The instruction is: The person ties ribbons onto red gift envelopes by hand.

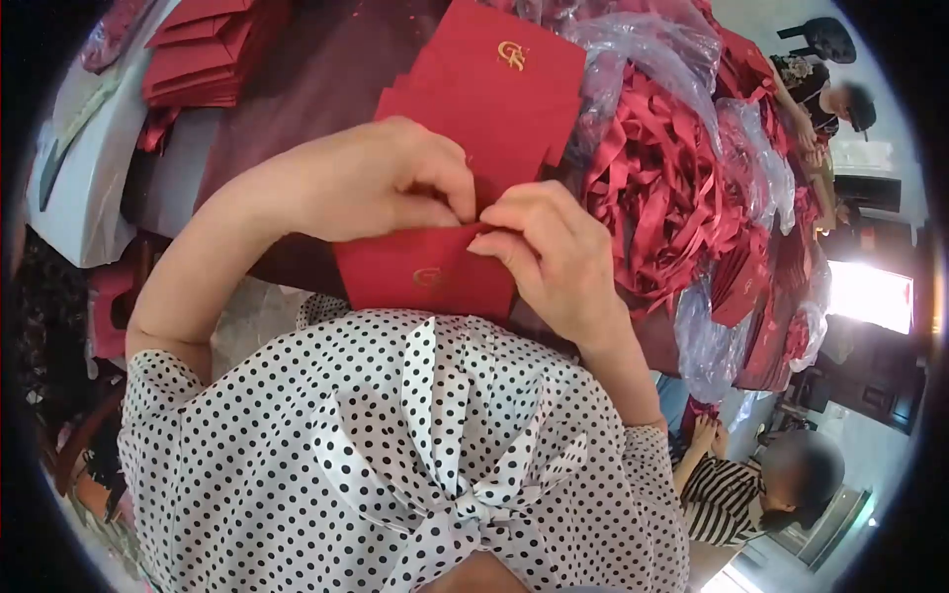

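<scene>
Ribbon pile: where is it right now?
Head view, right of centre: the red ribbon pile lies beside the right hand, with clear plastic along its upper edge.

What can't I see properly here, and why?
Head view: some fingertips of the left hand, hidden by the red packet.
Head view: the far end of the red stack, cut off by the top edge.
Head view: some red ribbons, veiled by crinkled plastic.
Head view: the red thing the striped-shirt person holds, too small to tell.

Maroon table (306, 84) | stacked red bags (484, 89) | red ribbon heap (657, 188) | clear plastic (707, 346)
</scene>
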Available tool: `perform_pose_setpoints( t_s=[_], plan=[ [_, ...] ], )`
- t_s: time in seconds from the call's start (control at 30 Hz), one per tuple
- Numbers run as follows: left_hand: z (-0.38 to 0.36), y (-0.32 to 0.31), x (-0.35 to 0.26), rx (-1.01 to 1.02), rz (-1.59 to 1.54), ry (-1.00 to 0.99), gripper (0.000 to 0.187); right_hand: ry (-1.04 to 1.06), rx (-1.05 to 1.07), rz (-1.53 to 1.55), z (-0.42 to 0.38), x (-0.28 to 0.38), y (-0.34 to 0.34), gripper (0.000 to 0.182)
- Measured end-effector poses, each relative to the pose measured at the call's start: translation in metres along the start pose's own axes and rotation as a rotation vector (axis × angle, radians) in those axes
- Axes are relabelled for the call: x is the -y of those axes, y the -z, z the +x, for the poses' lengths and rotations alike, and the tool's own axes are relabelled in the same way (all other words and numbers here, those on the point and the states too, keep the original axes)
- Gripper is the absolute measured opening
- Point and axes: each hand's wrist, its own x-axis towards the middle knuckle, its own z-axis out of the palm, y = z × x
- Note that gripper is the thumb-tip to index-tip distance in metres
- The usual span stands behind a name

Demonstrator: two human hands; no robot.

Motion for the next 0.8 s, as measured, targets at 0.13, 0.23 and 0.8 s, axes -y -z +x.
perform_pose_setpoints(
  t_s=[0.13,0.23,0.8],
  plan=[
    [0.017,0.005,-0.002,0.165,0.343,-0.193,0.01,0.014,0.028,0.029,0.0,-0.002,0.0,0.022],
    [0.018,0.004,-0.011,0.12,0.697,-0.368,0.011,-0.04,0.083,0.102,-0.004,-0.001,0.006,0.023],
    [-0.022,-0.015,0.015,-0.293,0.545,-0.155,0.025,-0.126,-0.025,-0.042,-0.022,-0.023,0.026,0.042]
  ],
)
